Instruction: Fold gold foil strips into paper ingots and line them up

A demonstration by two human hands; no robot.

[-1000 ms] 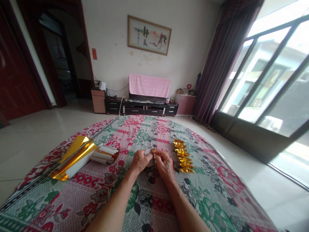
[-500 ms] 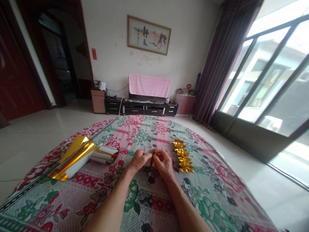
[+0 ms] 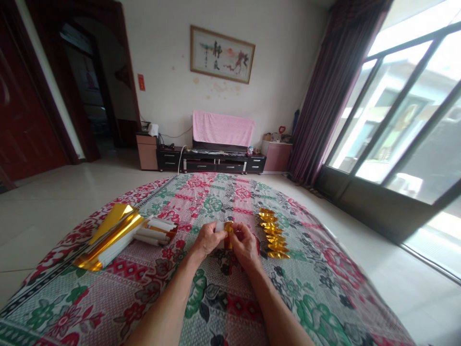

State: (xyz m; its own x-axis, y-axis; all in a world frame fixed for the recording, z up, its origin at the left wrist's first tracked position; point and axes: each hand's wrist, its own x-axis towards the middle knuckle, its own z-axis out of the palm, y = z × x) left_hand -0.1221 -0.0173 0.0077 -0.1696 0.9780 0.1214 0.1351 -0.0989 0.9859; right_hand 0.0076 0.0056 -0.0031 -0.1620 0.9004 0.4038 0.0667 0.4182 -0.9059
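Note:
Between my two hands is a small sheet of gold foil paper [image 3: 228,228], white on one side and gold on the other. My left hand [image 3: 209,241] pinches its left part, thumb on top. On its right edge, my right hand [image 3: 244,241] has its fingers closed around the gold part. Right of my hands lies a row of folded gold paper pieces [image 3: 274,233], pointed at the ends and overlapping. To the left, curled foil papers [image 3: 156,231] with white backs rest beside larger gold foil sheets [image 3: 111,235].
A patterned cloth [image 3: 216,307] covers the round table. Beyond it stands a low black TV cabinet [image 3: 216,163], with a pink towel [image 3: 223,127] draped over the screen. A purple curtain [image 3: 324,86] and large windows are on the right.
More of the gold side shows between my hands now, as my right fingers fold the paper's right part over toward the left. The other papers have not moved.

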